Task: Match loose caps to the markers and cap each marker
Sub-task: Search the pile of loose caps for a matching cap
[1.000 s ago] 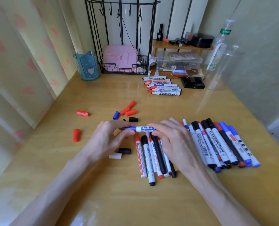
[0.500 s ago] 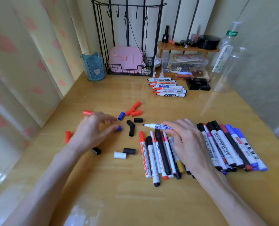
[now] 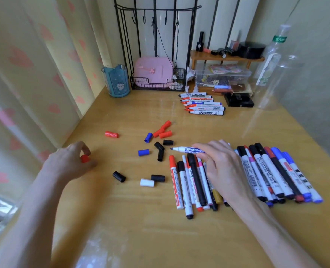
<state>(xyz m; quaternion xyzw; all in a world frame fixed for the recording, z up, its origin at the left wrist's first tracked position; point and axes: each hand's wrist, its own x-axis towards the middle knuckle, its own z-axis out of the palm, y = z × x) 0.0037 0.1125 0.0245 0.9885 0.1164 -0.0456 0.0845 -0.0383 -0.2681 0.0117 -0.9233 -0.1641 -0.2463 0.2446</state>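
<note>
My right hand [image 3: 221, 167] holds an uncapped white marker [image 3: 188, 149] level above the table, its dark tip pointing left. My left hand [image 3: 69, 161] is at the table's left side, fingers curled round a red cap [image 3: 84, 158]. Loose caps lie between the hands: two blue caps [image 3: 143, 152] [image 3: 148, 137], several black ones [image 3: 160, 151], a white cap [image 3: 147, 182] and red caps [image 3: 163, 130]. Capped markers [image 3: 191, 187] lie under and beside my right hand, with another row [image 3: 276, 175] to the right.
A row of uncapped markers [image 3: 202, 105] lies at the back. A lone red cap [image 3: 111, 134] is at the left. A blue cup [image 3: 116, 80], a wire rack with a pink case [image 3: 153, 72], a small shelf [image 3: 226, 59] and clear bottles [image 3: 274, 66] stand along the back.
My left hand pulled the blue cap off the marker, left it on the table and moved left onto the red cap. My right hand kept the marker, now uncapped.
</note>
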